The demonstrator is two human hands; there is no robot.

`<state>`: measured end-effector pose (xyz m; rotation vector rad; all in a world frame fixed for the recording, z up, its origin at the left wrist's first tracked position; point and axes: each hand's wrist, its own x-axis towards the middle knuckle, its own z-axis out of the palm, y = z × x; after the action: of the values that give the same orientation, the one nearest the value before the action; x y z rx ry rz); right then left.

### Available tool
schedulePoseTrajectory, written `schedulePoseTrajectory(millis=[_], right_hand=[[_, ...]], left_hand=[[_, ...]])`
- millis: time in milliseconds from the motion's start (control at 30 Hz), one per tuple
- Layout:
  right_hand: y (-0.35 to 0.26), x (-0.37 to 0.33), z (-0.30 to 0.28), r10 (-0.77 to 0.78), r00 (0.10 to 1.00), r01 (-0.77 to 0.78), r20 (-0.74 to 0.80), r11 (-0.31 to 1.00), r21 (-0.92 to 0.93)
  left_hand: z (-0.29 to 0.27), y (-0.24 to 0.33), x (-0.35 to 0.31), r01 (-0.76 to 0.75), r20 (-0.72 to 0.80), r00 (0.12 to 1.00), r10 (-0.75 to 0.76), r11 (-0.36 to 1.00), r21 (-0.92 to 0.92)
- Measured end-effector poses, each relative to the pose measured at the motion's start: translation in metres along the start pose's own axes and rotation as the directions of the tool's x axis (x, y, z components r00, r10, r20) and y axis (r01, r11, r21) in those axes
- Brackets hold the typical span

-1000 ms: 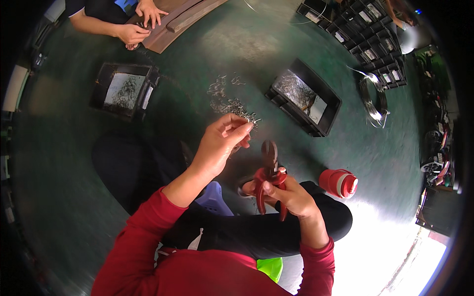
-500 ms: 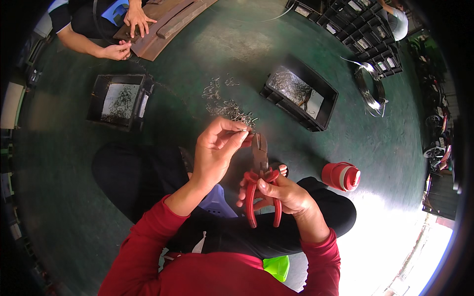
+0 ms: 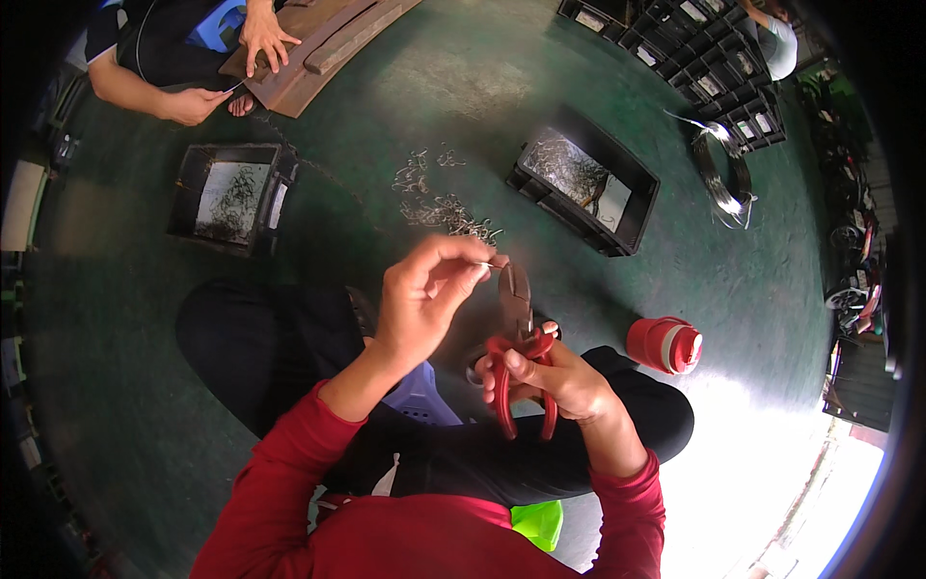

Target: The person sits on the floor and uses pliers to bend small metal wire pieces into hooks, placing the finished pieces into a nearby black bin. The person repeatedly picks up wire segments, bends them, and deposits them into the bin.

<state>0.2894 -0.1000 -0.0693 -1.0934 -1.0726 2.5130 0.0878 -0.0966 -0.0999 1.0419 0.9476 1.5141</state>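
My left hand (image 3: 422, 301) is closed in a pinch on a small piece of metal wire (image 3: 489, 265), mostly hidden by the fingers. Just to the right, my right hand (image 3: 555, 380) grips red-handled pliers (image 3: 517, 307), their metal jaws pointing away from me. The jaw tips are close beside the wire; whether they touch it I cannot tell. Beyond my fingertips a loose pile of bent wire hooks (image 3: 449, 214) lies on the green floor.
Black crates with wire pieces inside stand at the left (image 3: 265, 218) and right (image 3: 583, 214). A red jug (image 3: 664, 345) sits near my right knee, a wire coil (image 3: 721, 174) farther right. Another person's hands (image 3: 265, 41) work at a wooden board (image 3: 318, 60), far left.
The pliers have shifted slightly right, and their handles sit closer together. My left hand stays nearly in place. The other person's left-side hand has moved away from the board, drawing a wire.
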Motion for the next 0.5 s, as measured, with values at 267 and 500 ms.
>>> schedulePoseTrajectory(millis=[267,500], right_hand=[[-0.011,-0.010,-0.001,-0.216,0.923,-0.018,-0.320,0.805,-0.593],[-0.010,-0.008,0.002,-0.343,0.872,-0.027,-0.348,0.677,-0.736]], left_hand=[[-0.018,0.020,0.008,0.496,0.274,0.830,-0.486,0.868,0.039],[-0.008,0.026,0.001,0.385,0.247,0.870,-0.426,0.902,0.196]])
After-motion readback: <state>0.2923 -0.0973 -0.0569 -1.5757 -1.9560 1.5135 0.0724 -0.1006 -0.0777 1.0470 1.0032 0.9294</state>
